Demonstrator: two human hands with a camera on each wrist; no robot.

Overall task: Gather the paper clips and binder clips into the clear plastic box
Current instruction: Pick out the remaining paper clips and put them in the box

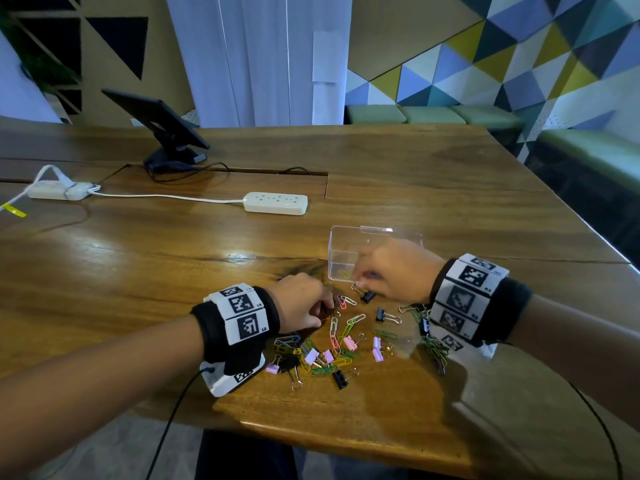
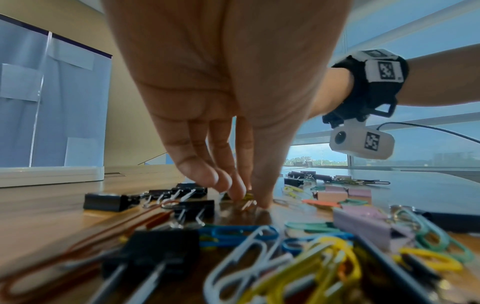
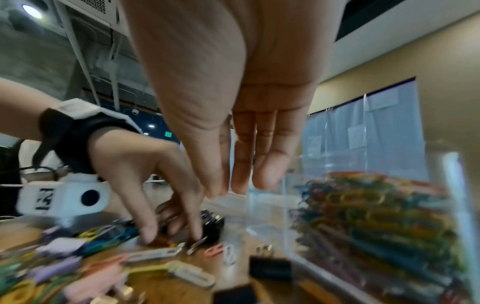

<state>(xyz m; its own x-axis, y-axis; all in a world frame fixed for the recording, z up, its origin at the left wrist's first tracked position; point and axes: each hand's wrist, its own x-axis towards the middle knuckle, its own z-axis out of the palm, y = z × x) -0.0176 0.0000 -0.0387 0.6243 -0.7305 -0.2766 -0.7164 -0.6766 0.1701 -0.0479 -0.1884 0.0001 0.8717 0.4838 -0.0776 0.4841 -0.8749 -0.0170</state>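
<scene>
Wooden table (image 1: 415, 174) is stretching wide under both arms, with a geometric-tiled wall running along the far right, a white power strip (image 1: 276, 203) lying at far left of centre and a tilted dark screen (image 1: 156, 119) standing beyond it. Near the front edge, loose paper clips (image 1: 348, 322) and binder clips (image 1: 349, 342) are lying scattered between the wrists. Left hand (image 1: 302, 302) is coming down on the pile's far left, fingertips (image 2: 235, 190) bunching and pinching at a small clip against the wood. Right hand (image 1: 394, 271) is hovering at the near side of the clear plastic box (image 1: 341, 252), fingers hanging straight and loose in the wrist view; it seems to be holding nothing, though blur is making that hard to confirm. One yellow clip appears to be lying inside the box already.

Trouble ahead? Those flat wire clips are hugging the glossy wood, so a pinch could skid and flick one toward the near edge. Chained clips could drag neighbours along. And a careless right wrist could nudge that light box away.
</scene>
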